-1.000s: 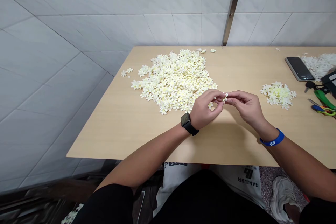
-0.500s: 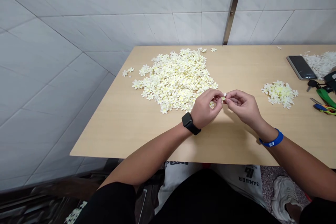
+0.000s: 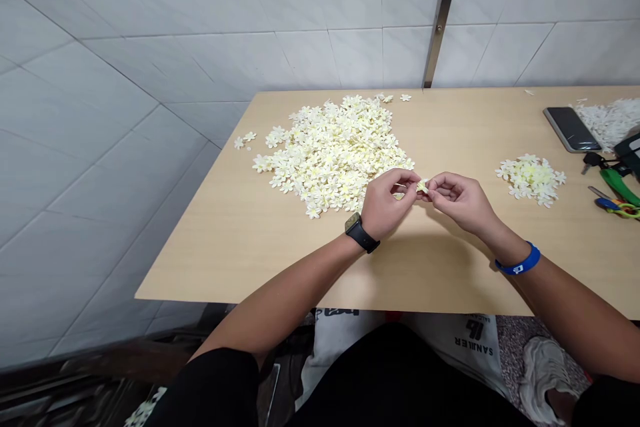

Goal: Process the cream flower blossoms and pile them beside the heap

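Between my fingertips is a small white flower (image 3: 423, 185) with a yellow centre, held just above the table. My left hand (image 3: 391, 201), with a black watch on its wrist, pinches it from the left. From the other side my right hand (image 3: 459, 200) grips it between thumb and forefinger; a blue wristband sits behind that hand. A large heap of the same flowers (image 3: 335, 147) lies to the left, partly behind my left hand. Off to the right is a smaller flower pile (image 3: 531, 179). Whether the flower is one piece or several layers cannot be made out.
On the wooden table (image 3: 215, 247), a phone (image 3: 573, 129) lies at the right beside a heap of thin white pieces (image 3: 613, 121). Keys (image 3: 593, 161), a green-handled tool (image 3: 619, 185) and small scissors (image 3: 617, 205) sit near the right edge. A tiled wall (image 3: 320, 7) borders the back.
The flower between my fingers has turned, showing more of its petals. Both hands keep their pinch; my left wrist has rolled slightly. The view has shifted a little.
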The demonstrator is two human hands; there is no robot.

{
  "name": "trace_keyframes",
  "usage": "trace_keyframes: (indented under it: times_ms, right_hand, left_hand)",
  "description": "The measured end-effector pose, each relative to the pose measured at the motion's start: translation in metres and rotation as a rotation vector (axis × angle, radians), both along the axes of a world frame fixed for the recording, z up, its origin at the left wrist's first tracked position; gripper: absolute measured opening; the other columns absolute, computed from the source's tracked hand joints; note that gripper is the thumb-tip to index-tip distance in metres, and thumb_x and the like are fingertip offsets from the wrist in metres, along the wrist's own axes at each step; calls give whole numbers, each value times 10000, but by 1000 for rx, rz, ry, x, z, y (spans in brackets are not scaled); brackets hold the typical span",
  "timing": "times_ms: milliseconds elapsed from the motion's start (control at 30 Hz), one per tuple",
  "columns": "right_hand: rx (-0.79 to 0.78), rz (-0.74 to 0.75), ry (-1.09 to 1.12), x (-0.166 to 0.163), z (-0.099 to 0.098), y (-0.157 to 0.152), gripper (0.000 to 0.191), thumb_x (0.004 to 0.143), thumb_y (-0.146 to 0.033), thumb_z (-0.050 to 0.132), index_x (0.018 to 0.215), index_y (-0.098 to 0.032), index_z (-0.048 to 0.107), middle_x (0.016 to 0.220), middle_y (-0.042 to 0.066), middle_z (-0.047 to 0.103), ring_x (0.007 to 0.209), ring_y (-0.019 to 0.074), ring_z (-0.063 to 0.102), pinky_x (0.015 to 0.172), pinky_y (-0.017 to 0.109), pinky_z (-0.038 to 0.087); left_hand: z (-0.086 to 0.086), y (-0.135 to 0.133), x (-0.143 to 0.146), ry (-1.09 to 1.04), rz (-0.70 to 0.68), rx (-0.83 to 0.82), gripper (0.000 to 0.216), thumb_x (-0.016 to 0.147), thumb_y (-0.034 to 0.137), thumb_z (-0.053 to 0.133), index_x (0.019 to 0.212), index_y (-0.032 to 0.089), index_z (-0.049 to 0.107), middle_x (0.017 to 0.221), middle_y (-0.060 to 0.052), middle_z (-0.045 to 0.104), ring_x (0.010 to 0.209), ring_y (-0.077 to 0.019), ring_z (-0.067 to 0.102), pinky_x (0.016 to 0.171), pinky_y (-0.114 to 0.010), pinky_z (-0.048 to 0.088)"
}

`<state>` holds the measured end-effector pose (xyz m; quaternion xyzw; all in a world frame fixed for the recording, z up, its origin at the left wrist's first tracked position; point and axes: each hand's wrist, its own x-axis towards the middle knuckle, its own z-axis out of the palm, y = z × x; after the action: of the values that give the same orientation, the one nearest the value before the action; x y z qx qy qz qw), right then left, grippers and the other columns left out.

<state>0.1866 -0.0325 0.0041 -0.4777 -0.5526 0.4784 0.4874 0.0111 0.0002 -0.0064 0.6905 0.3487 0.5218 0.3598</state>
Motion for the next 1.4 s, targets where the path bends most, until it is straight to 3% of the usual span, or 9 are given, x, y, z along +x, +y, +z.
trace_keyframes:
  times_ms: [433,933,1167,1300,1400]
  right_hand:
    - [-35,0,-8,3,4,3,331,720,-459,867,745,-204,658,812,33,744,859,231,789,903,389,637]
    - [-84,-4,17,4,2,4,372,690,-480,885,739,-195,651,791,35,752,845,236,794,871,399,648]
    - [-117,-13,9,4,3,6,348,673,-442,896,746,-203,654,799,39,770,845,239,796,843,371,643]
    - [-144,-43,-210,33,27,15,282,694,-386,887,735,-184,695,772,71,778,794,244,781,780,367,633]
    - [-142,-256,-361,89,50,23,221,719,-325,876,684,-178,714,726,82,763,699,214,747,720,357,613]
  left_hand:
    - [4,2,-2,-31,-14,-127,79,847,137,682,893,168,738,893,-40,779,801,-127,743,766,-246,627]
    - [4,4,-2,-11,22,-132,73,848,110,641,886,166,666,857,-16,738,695,-86,709,688,-198,587]
    - [-1,11,-6,-53,39,-131,105,866,131,640,961,169,664,921,-47,739,821,-113,716,705,-199,587]
    - [-2,14,-8,-59,53,-176,99,857,154,638,942,164,687,907,-51,728,842,-131,706,685,-205,577]
    - [-3,17,-11,-71,62,-206,121,846,162,634,947,164,701,903,-49,723,820,-132,690,669,-213,567]
